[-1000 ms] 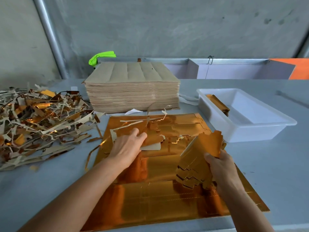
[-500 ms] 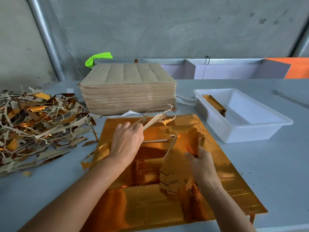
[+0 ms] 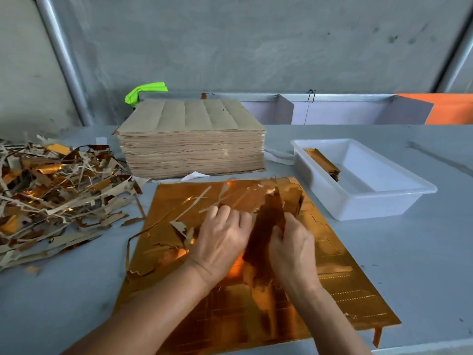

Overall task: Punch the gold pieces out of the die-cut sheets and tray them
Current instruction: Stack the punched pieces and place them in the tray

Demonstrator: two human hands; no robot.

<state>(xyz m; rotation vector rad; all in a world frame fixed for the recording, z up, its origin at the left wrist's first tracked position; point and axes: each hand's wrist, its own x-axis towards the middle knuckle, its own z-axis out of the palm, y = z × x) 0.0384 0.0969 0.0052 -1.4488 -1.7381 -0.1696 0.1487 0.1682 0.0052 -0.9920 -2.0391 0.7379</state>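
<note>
Together left hand (image 3: 220,242) and right hand (image 3: 291,249) grip gold pieces (image 3: 266,234) over die-cut sheet (image 3: 340,285).

One view only, from a camera worn on the person's head; it looks forward and down across the counter (image 3: 422,265) toward its far edge and the grey wall (image 3: 256,47) behind; wide-angle, so straight lines bow near the frame's borders; it sits close, both forearms entering from the counter's near edge.
</note>
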